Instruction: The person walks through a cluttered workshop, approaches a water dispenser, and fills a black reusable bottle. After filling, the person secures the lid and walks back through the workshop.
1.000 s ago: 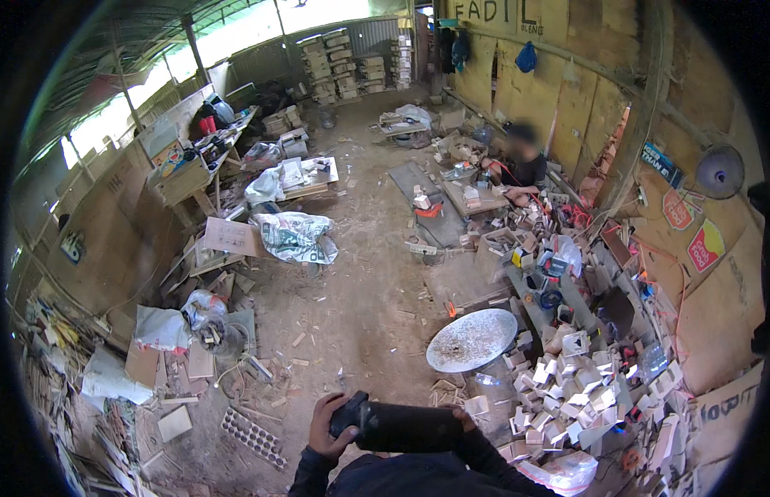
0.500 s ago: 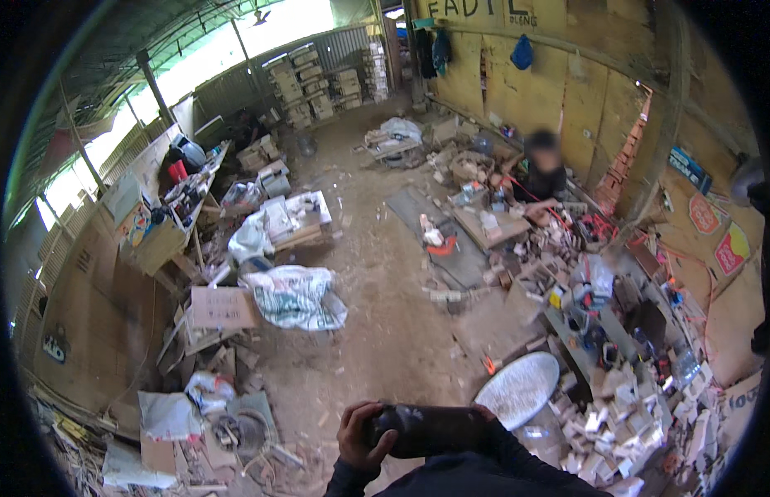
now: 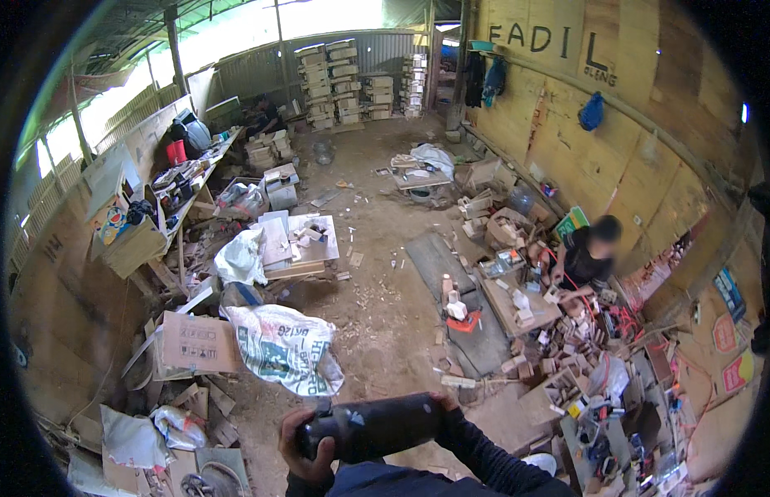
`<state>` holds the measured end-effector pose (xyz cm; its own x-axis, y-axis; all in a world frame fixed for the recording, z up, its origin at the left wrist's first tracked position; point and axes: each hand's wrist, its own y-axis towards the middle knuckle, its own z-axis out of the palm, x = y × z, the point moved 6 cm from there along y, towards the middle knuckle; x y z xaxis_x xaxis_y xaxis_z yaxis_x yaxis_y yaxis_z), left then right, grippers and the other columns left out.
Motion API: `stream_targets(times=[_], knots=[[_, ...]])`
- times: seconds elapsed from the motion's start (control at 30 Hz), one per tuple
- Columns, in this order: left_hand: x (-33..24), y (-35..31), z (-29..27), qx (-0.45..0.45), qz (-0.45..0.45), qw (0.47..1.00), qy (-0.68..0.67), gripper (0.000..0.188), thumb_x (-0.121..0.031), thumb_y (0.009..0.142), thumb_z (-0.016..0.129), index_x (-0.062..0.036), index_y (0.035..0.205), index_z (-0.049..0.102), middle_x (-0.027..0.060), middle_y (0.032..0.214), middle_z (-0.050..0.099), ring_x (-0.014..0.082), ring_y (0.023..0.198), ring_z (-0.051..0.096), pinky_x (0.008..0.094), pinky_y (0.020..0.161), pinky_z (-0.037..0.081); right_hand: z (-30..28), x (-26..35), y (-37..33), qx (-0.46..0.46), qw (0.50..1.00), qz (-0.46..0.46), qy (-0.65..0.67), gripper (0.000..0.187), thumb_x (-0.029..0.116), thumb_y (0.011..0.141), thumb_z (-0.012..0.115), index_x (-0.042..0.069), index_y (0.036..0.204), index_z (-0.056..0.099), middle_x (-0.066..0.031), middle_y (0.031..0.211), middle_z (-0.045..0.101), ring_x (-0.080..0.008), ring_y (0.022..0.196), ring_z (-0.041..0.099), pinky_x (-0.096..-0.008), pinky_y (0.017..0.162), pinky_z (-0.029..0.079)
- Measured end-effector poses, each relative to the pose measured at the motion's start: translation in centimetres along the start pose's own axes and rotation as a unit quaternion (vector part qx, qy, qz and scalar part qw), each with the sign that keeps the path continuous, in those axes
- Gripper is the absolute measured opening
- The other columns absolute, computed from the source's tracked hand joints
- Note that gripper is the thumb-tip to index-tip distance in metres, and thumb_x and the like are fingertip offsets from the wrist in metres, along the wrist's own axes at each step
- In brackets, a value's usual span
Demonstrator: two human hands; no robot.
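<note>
Held crosswise in front of me is a dark, rounded cylinder (image 3: 375, 424), shaped like a large bottle; its exact kind cannot be made out. My left hand (image 3: 307, 446) wraps its left end, with the thumb lying across the near side. At the other end my right hand (image 3: 443, 404) is closed round the tip, its fingers partly hidden behind the cylinder. Both forearms wear dark sleeves. Beyond my left hand a white printed sack (image 3: 286, 349) lies on the dirt floor.
On the right a person (image 3: 590, 255) sits at a low wooden board (image 3: 517, 305) among wood blocks. Cardboard (image 3: 199, 343) and scraps lie at left, by a long bench (image 3: 204, 178). Stacked wooden pieces (image 3: 342, 83) stand at the back. A white oval (image 3: 541, 462) shows near my right arm.
My view has shifted, so the room sits differently and the white oval is mostly hidden now. Both hands, still on the cylinder, appear farther left, and the right hand shows more.
</note>
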<state>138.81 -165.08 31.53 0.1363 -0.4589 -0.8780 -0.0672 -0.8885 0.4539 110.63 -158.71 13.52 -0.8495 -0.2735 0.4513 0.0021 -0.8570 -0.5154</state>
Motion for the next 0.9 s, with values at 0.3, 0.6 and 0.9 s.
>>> stream_targets(times=[0.3,0.6,0.9], knots=[[9.3,32.0,16.6,0.208,-0.017,0.969,-0.132,0.043,-0.025,0.079,0.078,0.0015,0.11,0.065,0.0155,0.11,0.064,0.0271,0.105,0.062,0.0369,0.095,0.048,3.9,16.3,15.8,-0.136,0.961,-0.232,0.068,0.052,0.051,0.097,0.05,0.002,0.106,0.067,-0.0157,0.105,0.072,-0.0277,0.094,0.069,-0.0418,0.088,0.056],[26.0,51.8,30.4,0.229,-0.128,0.955,-0.138,0.042,-0.029,0.082,0.079,-0.0009,0.11,0.066,0.0087,0.106,0.068,0.019,0.102,0.063,0.0328,0.095,0.049,4.9,28.1,38.9,-0.162,0.966,-0.166,0.11,0.052,0.05,0.097,0.05,0.002,0.107,0.068,-0.0179,0.103,0.073,-0.0279,0.093,0.07,-0.0408,0.088,0.057],[38.5,77.9,34.0,0.075,-0.084,0.989,-0.099,0.05,-0.041,0.089,0.067,0.0009,0.115,0.064,0.0143,0.108,0.066,0.0268,0.098,0.062,0.0405,0.091,0.049,16.9,46.4,67.2,-0.033,0.998,-0.04,0.027,0.05,0.054,0.092,0.057,0.007,0.1,0.073,-0.0103,0.092,0.076,-0.0258,0.077,0.069,-0.0388,0.083,0.054]])
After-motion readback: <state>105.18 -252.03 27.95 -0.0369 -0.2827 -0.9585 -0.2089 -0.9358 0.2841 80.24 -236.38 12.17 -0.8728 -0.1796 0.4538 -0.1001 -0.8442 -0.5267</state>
